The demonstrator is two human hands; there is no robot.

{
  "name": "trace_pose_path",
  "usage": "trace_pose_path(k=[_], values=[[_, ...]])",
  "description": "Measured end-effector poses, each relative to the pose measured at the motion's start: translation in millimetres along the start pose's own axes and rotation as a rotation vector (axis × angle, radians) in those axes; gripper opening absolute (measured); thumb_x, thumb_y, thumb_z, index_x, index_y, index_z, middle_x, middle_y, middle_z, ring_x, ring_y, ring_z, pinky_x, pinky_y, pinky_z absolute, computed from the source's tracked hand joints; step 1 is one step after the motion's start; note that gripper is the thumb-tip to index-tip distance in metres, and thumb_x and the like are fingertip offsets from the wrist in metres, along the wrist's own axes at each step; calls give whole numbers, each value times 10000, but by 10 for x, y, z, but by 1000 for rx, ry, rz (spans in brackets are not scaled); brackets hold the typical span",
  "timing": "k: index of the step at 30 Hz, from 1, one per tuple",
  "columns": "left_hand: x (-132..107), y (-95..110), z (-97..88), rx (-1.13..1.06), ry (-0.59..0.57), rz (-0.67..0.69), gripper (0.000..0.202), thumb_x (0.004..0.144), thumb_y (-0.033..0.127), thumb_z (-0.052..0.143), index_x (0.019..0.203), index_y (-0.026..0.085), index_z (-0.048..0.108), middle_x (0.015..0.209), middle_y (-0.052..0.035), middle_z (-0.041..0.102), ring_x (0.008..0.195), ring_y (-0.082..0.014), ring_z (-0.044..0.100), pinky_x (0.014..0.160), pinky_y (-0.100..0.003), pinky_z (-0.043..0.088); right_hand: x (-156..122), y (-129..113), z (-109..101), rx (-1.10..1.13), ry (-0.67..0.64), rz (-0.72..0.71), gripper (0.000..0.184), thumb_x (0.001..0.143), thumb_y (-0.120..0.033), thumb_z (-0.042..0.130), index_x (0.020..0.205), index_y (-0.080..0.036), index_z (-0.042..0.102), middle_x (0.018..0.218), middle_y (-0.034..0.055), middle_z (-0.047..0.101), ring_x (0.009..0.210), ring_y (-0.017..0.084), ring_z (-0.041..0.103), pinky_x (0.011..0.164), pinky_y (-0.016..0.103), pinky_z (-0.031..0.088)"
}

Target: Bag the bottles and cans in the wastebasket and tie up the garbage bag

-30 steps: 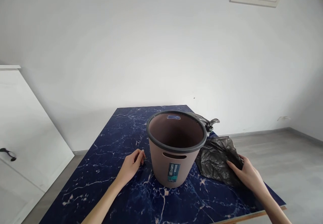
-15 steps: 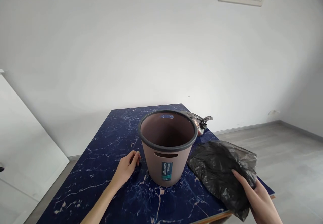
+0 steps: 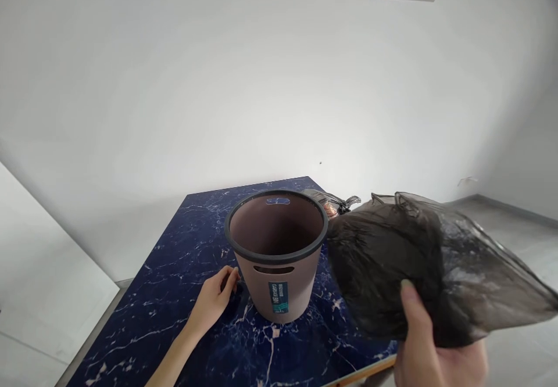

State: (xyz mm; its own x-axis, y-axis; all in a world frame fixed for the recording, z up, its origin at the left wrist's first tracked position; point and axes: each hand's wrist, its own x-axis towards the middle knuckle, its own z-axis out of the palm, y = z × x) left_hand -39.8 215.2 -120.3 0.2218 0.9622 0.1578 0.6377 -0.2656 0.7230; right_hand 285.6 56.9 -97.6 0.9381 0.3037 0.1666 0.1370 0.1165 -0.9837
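Observation:
A mauve garbage bin [image 3: 257, 282] with a dark rim and a blue-green label stands upright on the table, its inside bare as far as I can see. Just left of it, my left hand [image 3: 215, 294] rests on the tabletop with loosely curled fingers and nothing visible in them. On the right, my right hand [image 3: 429, 340] grips a thin black plastic garbage bag [image 3: 387, 265], thumb on the near face and the other fingers behind. The bag is raised, partly spread to the right, and covers part of the table.
The bin stands on a dark blue marble-patterned table [image 3: 183, 247] with a wooden edge at the front right. Behind the bin lies a knotted dark plastic bag [image 3: 333, 204] with something inside. A white cabinet [image 3: 47, 271] is at the left; a pale wall [image 3: 218, 85] is beyond.
My right hand has lifted the black garbage bag off the table's right side, and it now spreads out further right. My left hand keeps its place by the bin. The view has shifted slightly.

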Motion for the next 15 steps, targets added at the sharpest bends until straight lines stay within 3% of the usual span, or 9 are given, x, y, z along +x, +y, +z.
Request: trace_pose_path(k=[3,7,11,15], values=[[-13,29,10,-6,14,-1,579,1033,741,432,821,251,656,707,-42,692,575,-225,586,602,-315,385,-239,142,136,14,-27,-116,645,836,-471,922,1353,-140,724,1341,159,778,1238,426,730,1044,512,639],[-42,133,-13,-40,108,-24,593,993,778,478,783,253,653,658,-27,659,562,-220,579,584,-313,399,-371,254,245,45,-30,-481,511,764,-381,973,1194,-193,771,1221,159,788,1101,407,749,1027,547,613],[-201,377,-101,-83,366,-77,571,1041,745,409,809,258,596,643,16,550,530,-184,472,538,-298,374,-364,240,185,48,-199,-581,308,786,-415,920,1027,-270,794,1120,115,764,1050,379,759,795,430,655],[-514,878,-214,-124,671,-91,516,1080,645,436,760,257,552,628,28,516,485,-158,378,490,-289,364,-386,197,29,77,-362,-598,181,838,-391,867,972,-288,801,1162,122,712,1065,371,760,705,342,606]])
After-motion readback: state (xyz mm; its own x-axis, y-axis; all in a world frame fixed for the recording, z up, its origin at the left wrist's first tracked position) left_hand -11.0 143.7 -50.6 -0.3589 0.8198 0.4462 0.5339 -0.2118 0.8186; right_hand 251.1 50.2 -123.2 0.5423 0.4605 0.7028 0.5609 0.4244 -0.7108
